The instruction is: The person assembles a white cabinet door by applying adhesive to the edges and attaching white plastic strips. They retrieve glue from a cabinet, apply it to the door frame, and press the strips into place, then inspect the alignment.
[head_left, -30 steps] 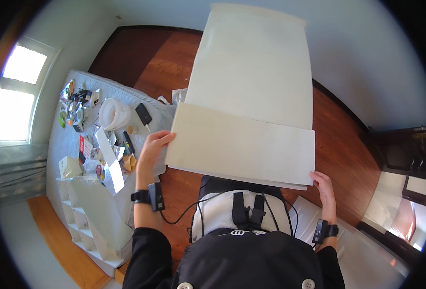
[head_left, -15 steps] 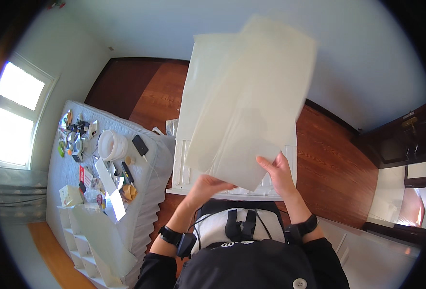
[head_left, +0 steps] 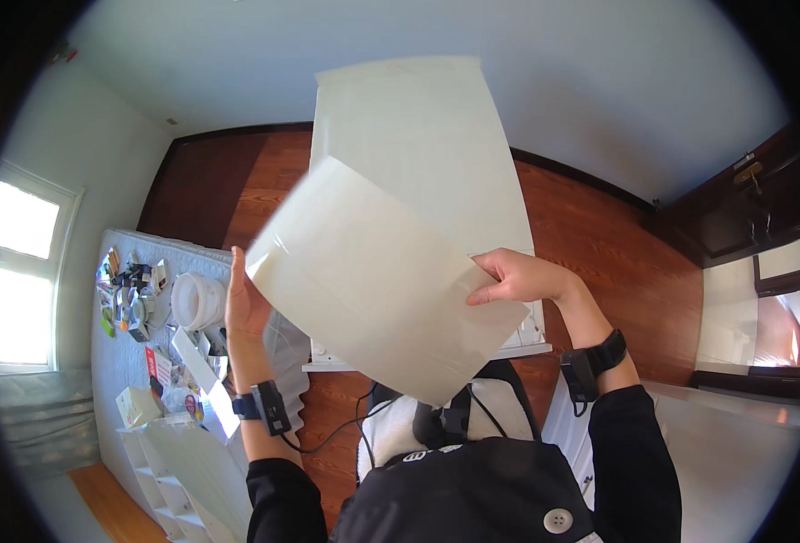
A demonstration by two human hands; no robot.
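Note:
A large pale cream sheet (head_left: 373, 271), slightly glossy, is held slanted in front of me above a white table. My right hand (head_left: 518, 274) grips its right edge, thumb on the upper face and the other fingers partly hidden. At the sheet's left corner, my left hand (head_left: 248, 303) stands with fingers stretched upward and its palm against the edge; its thumb cannot be made out. Beneath lies the white tabletop (head_left: 418, 136), its far part smooth and pale. The sheet's near corner hangs down close to my lap.
On the left, a quilted bed (head_left: 115, 362) carries a white bucket (head_left: 197, 300), papers and many small items. A white compartment rack (head_left: 166, 480) lies at its near end. Dark wood doors (head_left: 735, 226) are at the right, with wooden floor (head_left: 590, 262) around the table.
The sheet has turned and come down nearer to me. My left hand has moved left and up to the sheet's left corner, and my right hand has shifted slightly upward along the right edge.

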